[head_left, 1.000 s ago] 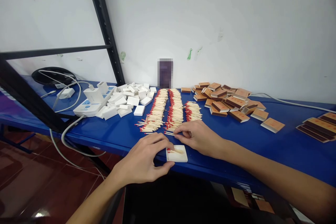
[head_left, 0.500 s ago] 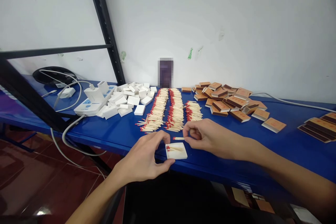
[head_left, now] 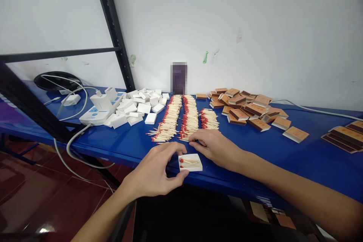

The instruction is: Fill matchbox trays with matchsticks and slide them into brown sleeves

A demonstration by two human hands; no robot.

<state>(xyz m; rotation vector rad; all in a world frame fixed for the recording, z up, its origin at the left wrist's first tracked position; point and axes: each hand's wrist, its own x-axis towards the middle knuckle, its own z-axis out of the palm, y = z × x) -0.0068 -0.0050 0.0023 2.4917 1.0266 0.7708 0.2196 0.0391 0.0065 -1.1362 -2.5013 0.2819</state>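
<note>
At the front edge of the blue table, my left hand [head_left: 159,168] grips a small white matchbox tray [head_left: 196,157] between thumb and fingers. A few red-headed matches [head_left: 190,165] lie inside it, heads toward the left. Just beyond the tray, my right hand [head_left: 212,145] touches the near end of the middle row of matches [head_left: 190,117]. Its thumb and forefinger are pinched together, and what lies between them is hidden. On either side run a long left row of matches [head_left: 171,115] and a shorter right row of matches [head_left: 209,118].
White matchbox trays [head_left: 141,106] are heaped left of the rows, beside a power strip [head_left: 98,115] with chargers and cables. Brown matchbox sleeves [head_left: 251,107] pile up at the right, with flat sleeves [head_left: 343,138] farther right. A black metal frame [head_left: 113,22] rises at left.
My right hand has moved from above the tray away to the middle row. The match it held is out of its fingers, and the tray shows more matches. My left hand stays put.
</note>
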